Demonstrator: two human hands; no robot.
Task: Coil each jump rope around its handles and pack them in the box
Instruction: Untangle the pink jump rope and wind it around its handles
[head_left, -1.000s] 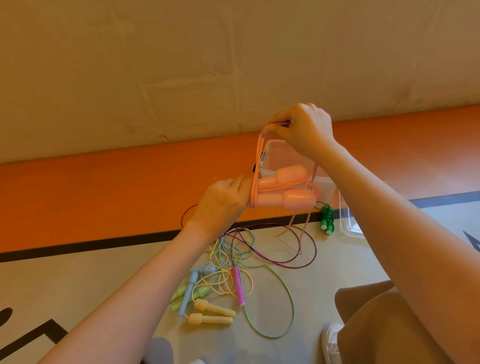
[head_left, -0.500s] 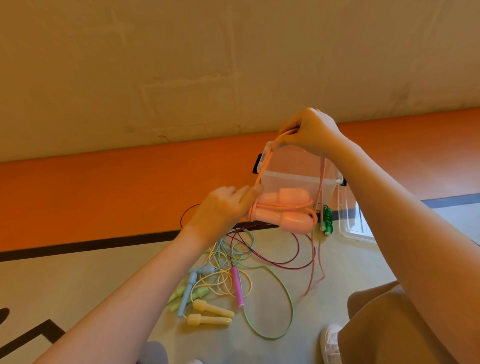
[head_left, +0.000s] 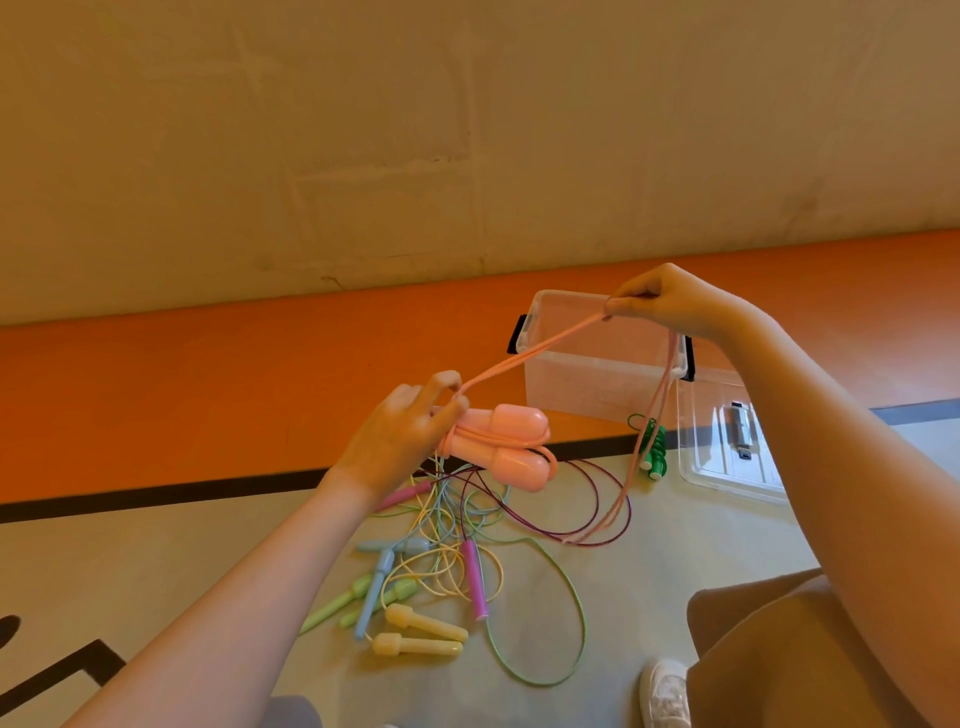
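I'm viewing through one head-worn wide-angle camera, looking forward and down from close above the hands, taking in the floor below and the wall ahead. I'm getting no second view.

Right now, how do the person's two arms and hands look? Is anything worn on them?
Both arms are bare up to the edge of the picture: no sleeves show. The left hand and the right hand wear no gloves, and no rings, watch or bracelet can be seen on the fingers or wrists. No marks or cables show on them. The nails look short and unpainted, as far as the picture allows.
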